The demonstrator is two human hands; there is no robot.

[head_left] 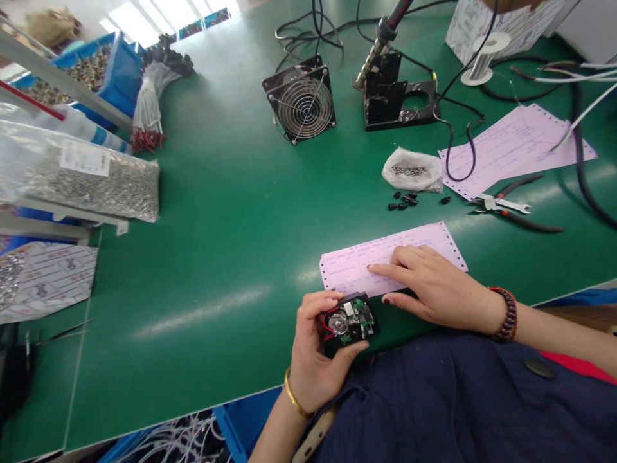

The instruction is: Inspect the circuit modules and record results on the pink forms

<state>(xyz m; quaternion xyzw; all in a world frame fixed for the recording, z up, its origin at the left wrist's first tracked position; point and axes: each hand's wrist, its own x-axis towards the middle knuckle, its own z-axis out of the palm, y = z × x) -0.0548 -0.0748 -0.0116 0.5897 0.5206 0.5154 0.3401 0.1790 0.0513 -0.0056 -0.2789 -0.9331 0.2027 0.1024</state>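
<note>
My left hand grips a small black electronic module by its sides, fingers on the far edge and thumb on the near one. Its open face shows a green circuit board, a round metal part and red wires. Just right of it, my right hand rests over a pink printed sheet; the index finger is stretched out onto the print, the thumb is apart, and the other fingers are curled. Nothing shows between these fingers. Part of the sheet is hidden under this hand.
Beyond the sheet lie small black parts, a white bag of small parts, pliers and more pink sheets. Farther back stand a fan, a soldering iron holder and a solder spool. Bagged parts lie left.
</note>
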